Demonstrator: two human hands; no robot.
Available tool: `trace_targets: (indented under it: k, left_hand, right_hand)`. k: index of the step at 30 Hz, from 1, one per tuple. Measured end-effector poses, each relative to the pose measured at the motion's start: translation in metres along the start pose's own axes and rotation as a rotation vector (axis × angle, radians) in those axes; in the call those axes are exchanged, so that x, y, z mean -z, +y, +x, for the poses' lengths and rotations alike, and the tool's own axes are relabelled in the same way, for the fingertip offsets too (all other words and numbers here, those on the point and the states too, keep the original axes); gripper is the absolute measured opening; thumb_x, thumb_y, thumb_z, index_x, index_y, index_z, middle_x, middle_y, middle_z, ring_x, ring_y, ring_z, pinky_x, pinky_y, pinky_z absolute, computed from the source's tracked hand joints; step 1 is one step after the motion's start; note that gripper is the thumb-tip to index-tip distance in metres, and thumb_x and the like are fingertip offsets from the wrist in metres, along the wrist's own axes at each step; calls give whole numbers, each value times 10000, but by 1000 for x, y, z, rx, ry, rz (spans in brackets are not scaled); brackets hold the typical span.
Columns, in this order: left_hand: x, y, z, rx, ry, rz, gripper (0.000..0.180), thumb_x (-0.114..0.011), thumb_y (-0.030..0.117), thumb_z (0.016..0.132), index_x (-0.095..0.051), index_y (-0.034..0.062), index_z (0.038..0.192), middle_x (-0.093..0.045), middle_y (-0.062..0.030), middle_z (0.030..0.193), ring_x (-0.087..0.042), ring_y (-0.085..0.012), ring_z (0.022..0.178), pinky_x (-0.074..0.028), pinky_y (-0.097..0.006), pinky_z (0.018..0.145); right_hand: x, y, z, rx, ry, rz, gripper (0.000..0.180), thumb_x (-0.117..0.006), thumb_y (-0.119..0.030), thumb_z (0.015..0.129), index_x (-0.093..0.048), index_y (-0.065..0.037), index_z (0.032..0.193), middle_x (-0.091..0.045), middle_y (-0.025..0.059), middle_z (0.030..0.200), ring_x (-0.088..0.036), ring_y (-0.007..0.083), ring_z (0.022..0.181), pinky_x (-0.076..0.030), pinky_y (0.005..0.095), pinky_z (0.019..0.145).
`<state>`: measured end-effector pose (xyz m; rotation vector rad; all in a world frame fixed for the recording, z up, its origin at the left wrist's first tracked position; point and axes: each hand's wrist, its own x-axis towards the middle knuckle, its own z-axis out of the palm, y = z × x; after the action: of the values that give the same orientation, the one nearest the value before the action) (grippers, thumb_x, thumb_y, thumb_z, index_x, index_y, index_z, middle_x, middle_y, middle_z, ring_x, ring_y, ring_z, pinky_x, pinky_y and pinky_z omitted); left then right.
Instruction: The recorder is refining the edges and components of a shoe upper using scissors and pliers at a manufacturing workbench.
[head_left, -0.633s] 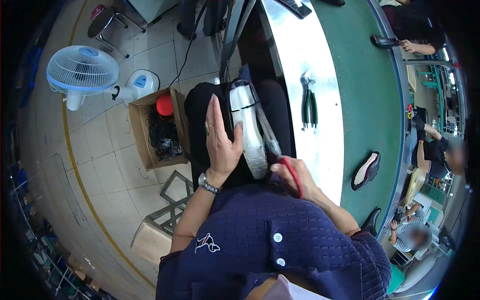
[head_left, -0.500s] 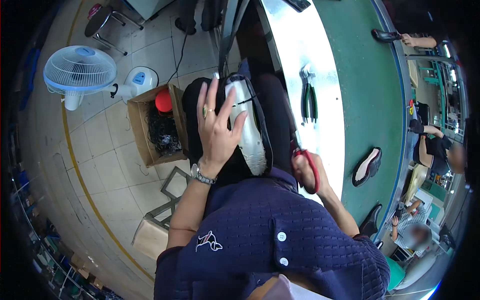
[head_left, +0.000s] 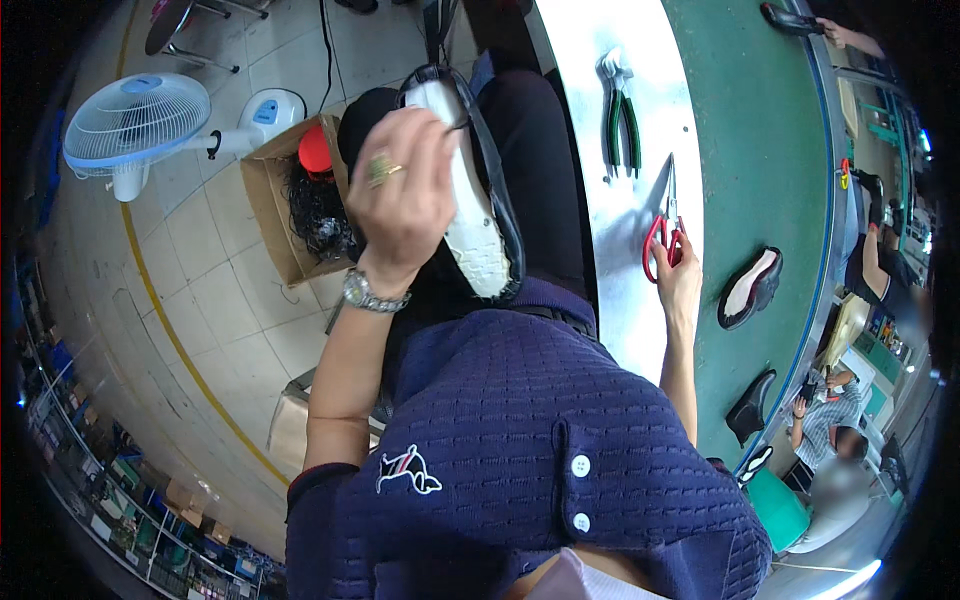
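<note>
A black shoe upper with a white sole side [head_left: 478, 235] rests across my lap. Over its left edge is my left hand [head_left: 405, 185], its fingers curled together at a dark strand on the white surface; whatever they pinch is hidden and smeared by motion. On the metal bench strip to the right, my right hand [head_left: 677, 268] has its fingers at the handles of red-handled scissors [head_left: 672, 215]. The blades are together and point away from me. Beyond them on the same strip lie green-handled pliers [head_left: 622, 125].
A cardboard box [head_left: 268, 215] of black scraps with a red round object [head_left: 315, 148] stands left of my legs, near a fan [head_left: 140, 130]. Dark shoes [head_left: 750, 288] sit on the green conveyor belt [head_left: 735, 190]. Other people work beyond it.
My right hand has brought the scissors from beside my lap onto the metal strip. My left hand has gone from spread fingers to curled ones over the shoe.
</note>
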<state>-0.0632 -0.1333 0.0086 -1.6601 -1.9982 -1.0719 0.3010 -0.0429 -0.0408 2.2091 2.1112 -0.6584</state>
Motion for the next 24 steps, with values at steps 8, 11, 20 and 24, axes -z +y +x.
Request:
trace_targets:
  k: [8, 11, 20, 24]
  left_hand:
    - [113, -85, 1, 251, 240, 200, 180, -638, 97, 921, -686, -34, 1034, -672, -136, 986, -636, -206, 868, -521, -341, 765]
    - [122, -131, -43, 261, -16, 445, 204, -636, 120, 919, -696, -30, 1045, -672, -150, 994, -641, -230, 870, -515, -328, 768]
    - [115, -158, -135, 443, -332, 366, 423, -588, 26, 878, -573, 113, 1291, -484, -167, 1393, -473, -370, 1265, -380, -422, 1069]
    - [99, -71, -140, 375, -892, -310, 422, -654, 12, 770, -622, 72, 1187, -451, -125, 1430, -379, -336, 1353, -348, -422, 1107]
  right_hand:
    - [-4, 15, 0, 93, 64, -11, 446, -691, -284, 857, -594, -14, 1198, -621, 164, 1120, -656, 256, 937, -512, 370, 853]
    - [-2, 16, 2, 93, 46, 7, 439, -669, -278, 874, -587, -27, 1224, -621, 174, 1120, -654, 259, 953, -510, 373, 861]
    - [-2, 21, 2, 106, -35, 0, 464, -641, -270, 897, -553, -15, 1275, -596, 196, 1146, -634, 281, 989, -499, 381, 891]
    - [-4, 29, 7, 184, -30, -42, 470, -645, -265, 894, -551, 6, 1266, -603, 189, 1132, -639, 261, 959, -512, 386, 849]
